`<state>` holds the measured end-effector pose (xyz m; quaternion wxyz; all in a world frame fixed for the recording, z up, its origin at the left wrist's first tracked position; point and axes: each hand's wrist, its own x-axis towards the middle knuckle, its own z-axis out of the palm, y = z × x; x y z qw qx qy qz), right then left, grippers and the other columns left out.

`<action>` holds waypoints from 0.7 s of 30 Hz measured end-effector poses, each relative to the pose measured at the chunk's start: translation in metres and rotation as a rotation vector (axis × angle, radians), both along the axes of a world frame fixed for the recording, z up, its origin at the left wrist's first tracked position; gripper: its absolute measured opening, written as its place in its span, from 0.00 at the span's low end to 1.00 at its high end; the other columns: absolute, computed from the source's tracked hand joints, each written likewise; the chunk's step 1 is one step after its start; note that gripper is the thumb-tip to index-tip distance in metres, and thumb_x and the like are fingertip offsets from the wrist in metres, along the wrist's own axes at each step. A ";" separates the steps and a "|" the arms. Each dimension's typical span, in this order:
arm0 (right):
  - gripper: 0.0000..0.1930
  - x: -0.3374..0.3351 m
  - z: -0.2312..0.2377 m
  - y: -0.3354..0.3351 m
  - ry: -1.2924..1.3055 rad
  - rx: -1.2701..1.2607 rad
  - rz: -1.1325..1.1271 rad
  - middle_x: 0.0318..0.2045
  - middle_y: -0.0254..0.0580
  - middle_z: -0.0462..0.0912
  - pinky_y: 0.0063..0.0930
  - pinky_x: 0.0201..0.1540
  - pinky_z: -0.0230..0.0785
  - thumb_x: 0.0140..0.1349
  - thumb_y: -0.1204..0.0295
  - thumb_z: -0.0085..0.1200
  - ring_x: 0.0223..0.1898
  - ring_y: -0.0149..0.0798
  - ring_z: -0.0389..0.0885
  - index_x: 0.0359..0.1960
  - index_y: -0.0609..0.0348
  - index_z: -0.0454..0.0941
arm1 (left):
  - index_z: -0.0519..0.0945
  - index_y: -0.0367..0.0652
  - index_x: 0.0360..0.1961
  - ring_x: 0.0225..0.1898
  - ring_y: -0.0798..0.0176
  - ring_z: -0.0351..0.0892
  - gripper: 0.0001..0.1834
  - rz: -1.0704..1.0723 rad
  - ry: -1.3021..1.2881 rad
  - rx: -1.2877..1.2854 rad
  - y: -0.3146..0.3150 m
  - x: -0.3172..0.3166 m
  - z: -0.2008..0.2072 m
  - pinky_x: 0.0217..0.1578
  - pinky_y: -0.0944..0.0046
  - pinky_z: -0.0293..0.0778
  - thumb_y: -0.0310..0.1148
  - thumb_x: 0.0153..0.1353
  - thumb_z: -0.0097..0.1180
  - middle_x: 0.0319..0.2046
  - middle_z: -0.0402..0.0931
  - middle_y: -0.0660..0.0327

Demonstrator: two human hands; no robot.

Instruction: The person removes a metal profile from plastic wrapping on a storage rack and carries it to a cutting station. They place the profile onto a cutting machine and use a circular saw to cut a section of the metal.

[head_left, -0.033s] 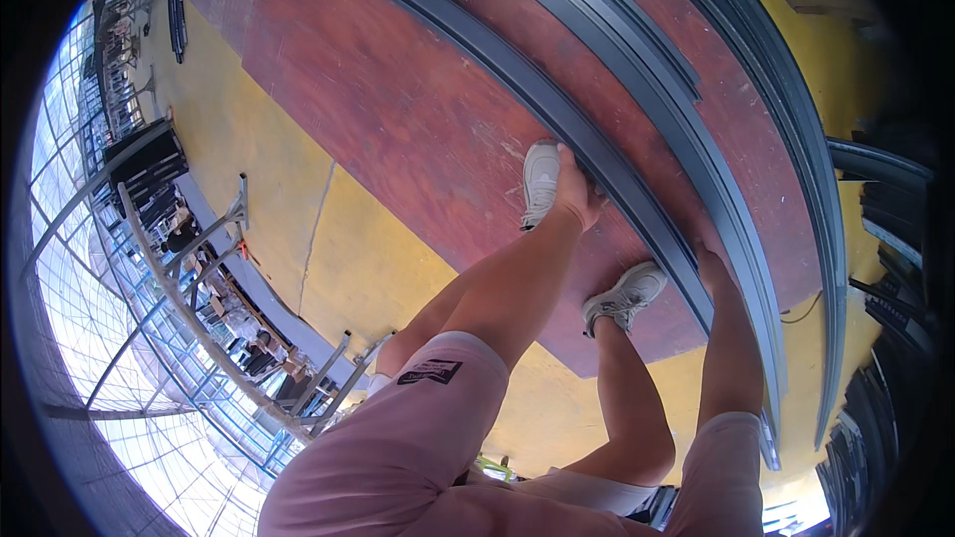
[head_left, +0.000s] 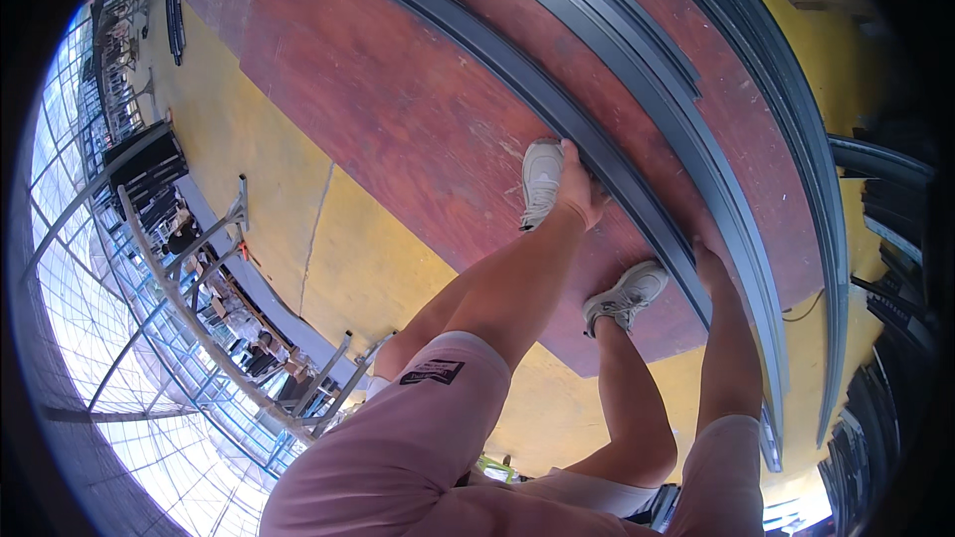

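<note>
A long dark grey metal profile [head_left: 517, 75] lies across a red board, looking curved in this picture. My left hand [head_left: 579, 191] is at its left edge, thumb along the side and the other fingers curled in against it, partly hidden. Farther down the same profile, close to its near end, my right hand [head_left: 708, 264] touches the right edge; its fingers are mostly out of sight. My two shoes, the upper one [head_left: 542, 179] and the lower one [head_left: 632, 293], stand on the board left of the profile.
More grey profiles [head_left: 647, 89] run along the right, beside the red board [head_left: 378, 89]. Black profiles [head_left: 870, 388] are stacked at the far right. Yellow floor [head_left: 288, 199] borders the board. At left stand a metal frame [head_left: 239, 209] and a bench with clutter.
</note>
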<state>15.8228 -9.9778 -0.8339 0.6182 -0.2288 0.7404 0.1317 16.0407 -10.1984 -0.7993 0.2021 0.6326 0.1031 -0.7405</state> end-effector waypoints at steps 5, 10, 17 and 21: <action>0.36 0.019 0.027 0.006 0.048 -0.288 0.144 0.67 0.65 0.64 0.44 0.72 0.52 0.71 0.53 0.44 0.69 0.60 0.61 0.71 0.67 0.54 | 0.65 0.46 0.62 0.49 0.56 0.79 0.26 -0.328 -0.331 -0.050 0.008 -0.013 0.005 0.46 0.51 0.79 0.47 0.70 0.52 0.53 0.74 0.60; 0.37 0.066 0.033 -0.012 0.214 -0.369 0.260 0.72 0.58 0.57 0.53 0.73 0.48 0.62 0.68 0.52 0.73 0.58 0.55 0.73 0.61 0.54 | 0.71 0.39 0.56 0.39 0.56 0.82 0.21 -0.519 -0.515 -0.115 0.011 0.006 -0.019 0.35 0.58 0.83 0.31 0.63 0.56 0.46 0.79 0.55; 0.30 0.074 0.037 -0.072 0.259 -0.721 -0.031 0.59 0.58 0.75 0.47 0.62 0.67 0.59 0.67 0.59 0.60 0.61 0.73 0.63 0.61 0.70 | 0.74 0.32 0.51 0.36 0.59 0.83 0.19 -0.537 -0.560 -0.220 0.019 0.030 0.010 0.31 0.62 0.82 0.24 0.57 0.55 0.39 0.81 0.55; 0.46 0.092 0.072 -0.089 -0.022 -0.732 0.082 0.59 0.56 0.74 0.51 0.64 0.61 0.52 0.57 0.68 0.61 0.57 0.71 0.71 0.57 0.58 | 0.74 0.33 0.51 0.36 0.61 0.82 0.19 -0.526 -0.442 -0.262 0.005 0.029 0.028 0.31 0.63 0.80 0.24 0.56 0.55 0.40 0.81 0.57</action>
